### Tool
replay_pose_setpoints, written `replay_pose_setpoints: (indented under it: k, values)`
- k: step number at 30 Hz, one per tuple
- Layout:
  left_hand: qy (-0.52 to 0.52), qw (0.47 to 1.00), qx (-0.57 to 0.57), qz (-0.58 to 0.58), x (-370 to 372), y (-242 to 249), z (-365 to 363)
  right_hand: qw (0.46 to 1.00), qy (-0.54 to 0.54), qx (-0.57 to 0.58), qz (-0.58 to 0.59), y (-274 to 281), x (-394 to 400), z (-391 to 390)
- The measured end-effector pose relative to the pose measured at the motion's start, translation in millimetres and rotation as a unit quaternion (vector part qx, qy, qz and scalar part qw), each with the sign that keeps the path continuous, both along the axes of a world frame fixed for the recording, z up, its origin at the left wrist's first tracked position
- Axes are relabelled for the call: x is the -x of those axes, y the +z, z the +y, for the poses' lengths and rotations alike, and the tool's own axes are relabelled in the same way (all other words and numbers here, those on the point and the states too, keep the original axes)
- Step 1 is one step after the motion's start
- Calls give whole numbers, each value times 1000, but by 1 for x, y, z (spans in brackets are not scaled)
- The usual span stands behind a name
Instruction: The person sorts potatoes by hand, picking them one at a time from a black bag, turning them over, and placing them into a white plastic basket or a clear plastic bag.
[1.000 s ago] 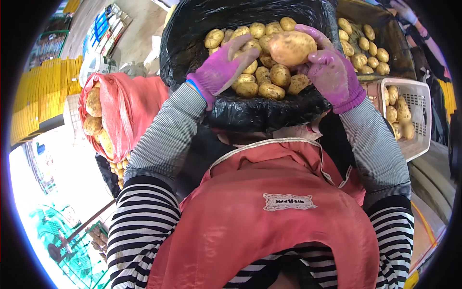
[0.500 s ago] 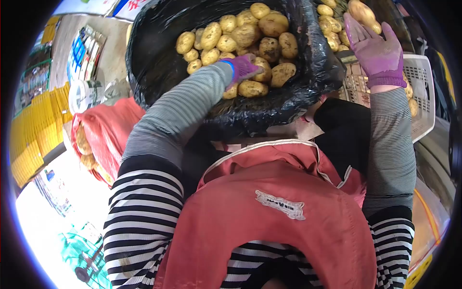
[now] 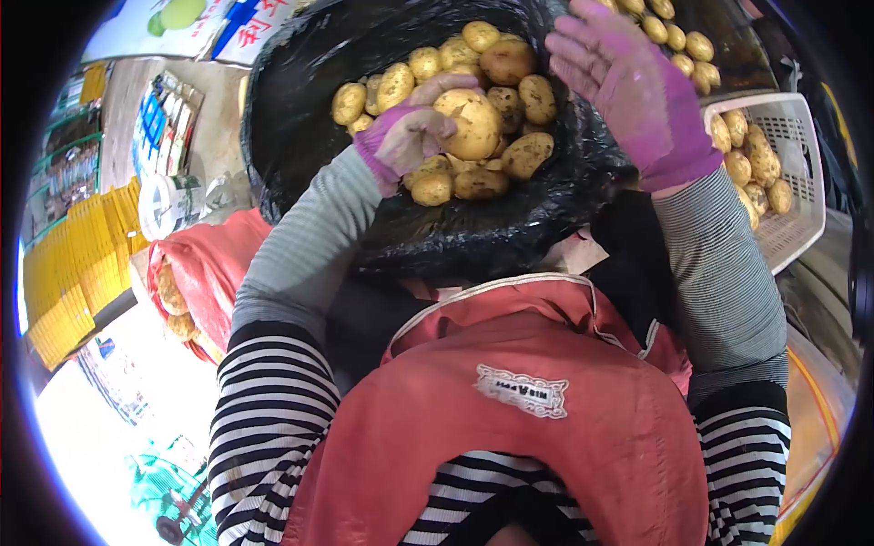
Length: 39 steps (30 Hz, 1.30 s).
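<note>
My left hand, in a purple glove with a grey palm, grips a large yellow potato above the heap. More potatoes, some smeared with dark soil, lie in the black plastic liner around it. Over the liner's right edge is my right hand, gloved alike. Its fingers are stretched out and nothing is in them.
A white slotted basket at the right holds several potatoes. Loose potatoes lie on a dark surface beyond it. At the left are a red mesh sack with potatoes and a white bucket.
My left hand has turned and lifted a large potato from the heap. My right hand has moved left from the loose potatoes at the upper right to the liner's edge.
</note>
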<state>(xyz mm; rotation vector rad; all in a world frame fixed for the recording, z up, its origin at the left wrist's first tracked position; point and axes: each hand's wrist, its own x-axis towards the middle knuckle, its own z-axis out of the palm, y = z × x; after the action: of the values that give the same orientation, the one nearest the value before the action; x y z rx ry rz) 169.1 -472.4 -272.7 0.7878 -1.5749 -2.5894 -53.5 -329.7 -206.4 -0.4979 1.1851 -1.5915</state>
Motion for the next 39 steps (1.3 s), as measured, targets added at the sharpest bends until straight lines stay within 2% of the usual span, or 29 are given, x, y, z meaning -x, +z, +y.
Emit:
replay_pose_setpoints:
  k: [2,3,4,6,7,10,11,12,13,14,15,17,20,21,23,26,27,30,32,34,36,37,39]
  values:
    - [9,984,95,153,-18,21,1,987,116,-5,107,-9,-16,2]
    - [19,975,87,202,-24,37,3,971,175,-11,161,-15,-28,4]
    - [46,975,76,202,-31,52,11,948,232,-17,215,-12,-40,6]
    - [101,972,52,204,-44,74,26,951,281,-38,123,6,-77,10]
    - [94,965,70,234,-50,72,27,948,305,-51,79,13,-89,11]
    - [173,928,260,203,-61,62,40,964,257,-4,67,9,-106,10]
    - [198,914,303,184,-64,57,43,965,235,-10,119,9,-109,8]
    - [224,897,345,161,-64,61,47,948,215,49,229,7,-112,8]
    - [263,942,152,143,-66,67,57,916,191,109,336,3,-115,8]
    - [290,948,-49,121,-69,76,64,869,162,167,437,2,-115,7]
    - [252,955,-84,131,-72,81,68,858,161,178,454,2,-114,5]
    - [215,966,-65,128,-81,87,69,836,158,195,487,3,-111,5]
    - [190,973,-9,134,-79,90,77,881,142,167,419,-1,-117,6]
    - [187,973,14,136,-75,89,79,868,131,173,447,1,-117,7]
    - [189,967,-12,172,-73,87,80,841,105,181,499,7,-114,8]
    - [185,964,-5,190,-71,90,78,936,170,84,296,12,-97,2]
    - [184,963,11,199,-70,87,78,905,109,138,387,10,-93,-3]
    - [204,955,91,194,-66,83,76,964,107,80,229,11,-101,2]
    - [209,951,140,180,-63,81,74,886,33,158,434,1,-113,2]
    - [195,952,175,160,-64,85,74,820,17,196,538,-1,-115,4]
    - [205,952,136,181,-63,90,76,800,57,200,563,7,-103,6]
    - [209,951,117,194,-62,91,76,831,77,182,519,8,-97,3]
    - [187,933,252,178,-64,84,68,886,116,145,425,7,-89,-4]
